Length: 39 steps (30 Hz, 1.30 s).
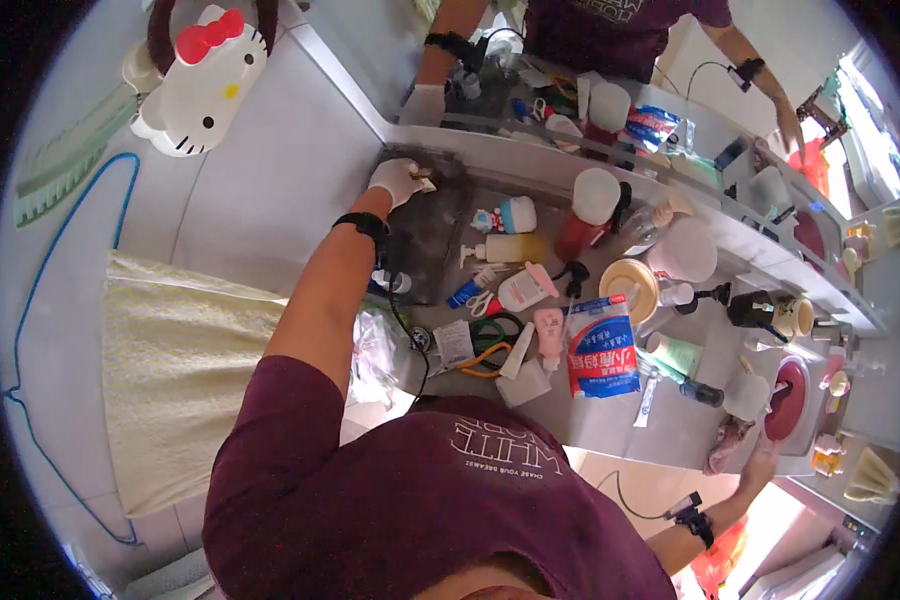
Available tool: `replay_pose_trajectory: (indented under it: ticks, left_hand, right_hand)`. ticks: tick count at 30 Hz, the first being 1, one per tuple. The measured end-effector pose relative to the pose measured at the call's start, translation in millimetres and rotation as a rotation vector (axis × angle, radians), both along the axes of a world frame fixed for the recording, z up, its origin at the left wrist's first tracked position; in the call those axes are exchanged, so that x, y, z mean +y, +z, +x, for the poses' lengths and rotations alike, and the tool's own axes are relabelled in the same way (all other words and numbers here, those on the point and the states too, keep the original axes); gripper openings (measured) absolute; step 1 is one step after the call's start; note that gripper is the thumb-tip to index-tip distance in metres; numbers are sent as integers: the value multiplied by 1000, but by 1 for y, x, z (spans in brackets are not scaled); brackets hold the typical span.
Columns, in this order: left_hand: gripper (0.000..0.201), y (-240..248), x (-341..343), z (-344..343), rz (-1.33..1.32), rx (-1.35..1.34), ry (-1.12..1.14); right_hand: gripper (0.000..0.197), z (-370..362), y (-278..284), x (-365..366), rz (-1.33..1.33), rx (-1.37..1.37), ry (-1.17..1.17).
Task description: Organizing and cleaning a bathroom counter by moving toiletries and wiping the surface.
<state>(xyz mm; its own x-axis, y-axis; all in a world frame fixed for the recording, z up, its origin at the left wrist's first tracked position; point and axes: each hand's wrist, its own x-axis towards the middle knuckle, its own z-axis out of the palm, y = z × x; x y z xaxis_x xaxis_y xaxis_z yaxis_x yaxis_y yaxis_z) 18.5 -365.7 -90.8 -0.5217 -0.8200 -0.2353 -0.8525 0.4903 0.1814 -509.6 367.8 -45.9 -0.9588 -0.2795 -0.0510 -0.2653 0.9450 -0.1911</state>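
Note:
My left hand, pale as if gloved, is at the far left corner of the counter, over a dark, dirty-looking patch of the surface. Its fingers are closed round a small light-and-brown thing that I cannot make out. To its right lie a small blue-and-white figure-topped bottle and a pump bottle with yellowish liquid. Far off at the right, my right hand rests at the counter's front edge beside a pink basin, its fingers stretched out and seemingly holding nothing.
Crowding the counter are a blue-and-red packet, red-handled scissors, a pink tube, jars and several bottles. A mirror runs along the back. At left hang a yellow towel and a blue hanger.

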Motion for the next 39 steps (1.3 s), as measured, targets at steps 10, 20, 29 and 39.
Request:
replay_pose_trajectory:
  ticks: [10, 20, 29, 39]
  left_hand:
    - [28, 55, 24, -15, -43, -133, 142]
    - [36, 174, 131, 21, -459, 694, 247]
    - [57, 161, 226, 78, -292, 274, 196]
    - [70, 154, 218, 87, -491, 80, 215]
  right_hand:
    - [40, 144, 197, -171, -776, 389, 390]
    - [40, 318, 128, -454, -641, -481, 1552]
    - [50, 418, 21, -558, -172, -198, 1870]
    - [34, 411, -55, -613, -592, -636, 1980]
